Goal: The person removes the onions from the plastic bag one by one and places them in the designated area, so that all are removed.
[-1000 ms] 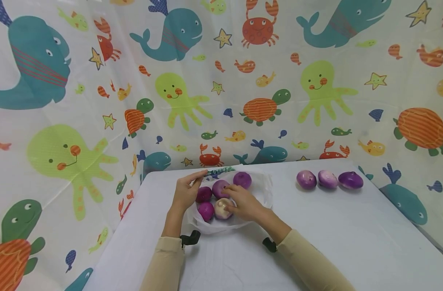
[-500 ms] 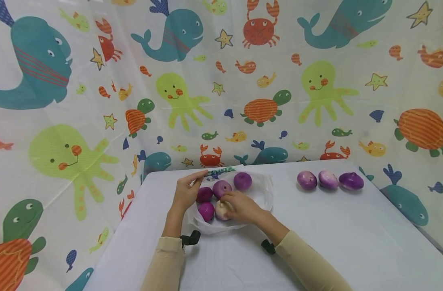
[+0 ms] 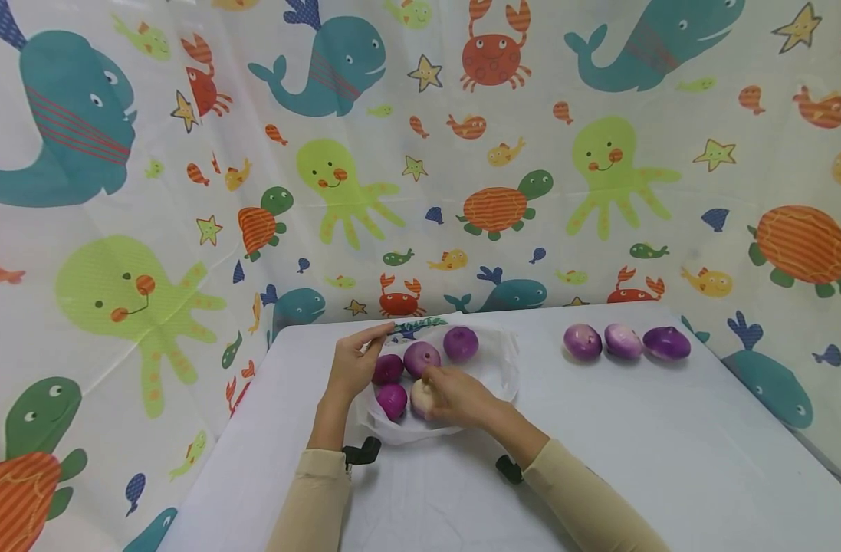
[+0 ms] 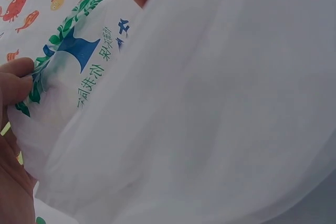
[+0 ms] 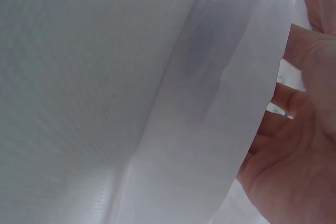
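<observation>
Pale onion (image 3: 421,399) looks firm but slick; I'd cup its sides. From here, right hand (image 3: 463,396) grips it, left hand (image 3: 352,368) pinches the bag (image 3: 497,356) at its far edge.

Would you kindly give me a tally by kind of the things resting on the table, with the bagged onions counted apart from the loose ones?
White bag: 1
Onions in it, as far as visible: 5
Loose onions: 3
Total: 9

Thin, crinkled plastic bag (image 3: 504,366) — smooth, glossy-skinned onions (image 3: 461,344) — matt cloth sleeves (image 3: 592,494).
</observation>
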Available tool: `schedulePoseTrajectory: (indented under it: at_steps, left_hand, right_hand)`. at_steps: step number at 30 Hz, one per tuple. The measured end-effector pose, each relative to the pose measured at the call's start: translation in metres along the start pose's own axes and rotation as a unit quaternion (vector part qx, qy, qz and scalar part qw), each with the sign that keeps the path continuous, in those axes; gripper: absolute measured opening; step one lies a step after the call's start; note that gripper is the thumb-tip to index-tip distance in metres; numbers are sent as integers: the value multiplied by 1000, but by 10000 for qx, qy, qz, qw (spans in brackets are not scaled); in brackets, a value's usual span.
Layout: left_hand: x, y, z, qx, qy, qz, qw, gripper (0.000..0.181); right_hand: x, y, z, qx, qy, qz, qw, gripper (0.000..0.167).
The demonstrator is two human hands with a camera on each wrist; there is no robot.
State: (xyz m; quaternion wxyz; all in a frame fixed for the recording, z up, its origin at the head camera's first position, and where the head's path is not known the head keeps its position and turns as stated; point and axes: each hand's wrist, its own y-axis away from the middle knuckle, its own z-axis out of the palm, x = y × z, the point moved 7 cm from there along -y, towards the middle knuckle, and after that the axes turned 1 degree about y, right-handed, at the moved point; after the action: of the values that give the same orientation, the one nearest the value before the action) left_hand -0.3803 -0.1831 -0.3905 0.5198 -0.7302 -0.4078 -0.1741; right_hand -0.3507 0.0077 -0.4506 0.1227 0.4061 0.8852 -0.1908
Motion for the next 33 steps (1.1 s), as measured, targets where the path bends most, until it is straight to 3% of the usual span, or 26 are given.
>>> schedulePoseTrajectory:
  at_steps: [8, 17, 26, 33]
  left_hand:
    - [1, -1, -1, -27, -5, -43, 10000, 30]
    - [-1, 0, 0, -65, -12, -105, 9999, 30]
    - [-1, 0, 0, -37, 43, -33, 10000, 31]
    - [-1, -1, 0, -48, 5, -21, 10000, 30]
  right_hand:
    - [6, -1, -8, 154, 19, 346, 9993, 61]
    - [13, 2, -22, 414, -402, 517, 9970, 64]
    - [18, 7, -39, 807, -502, 203, 9953, 60]
    - [18, 11, -57, 1258, -788, -3, 9889, 62]
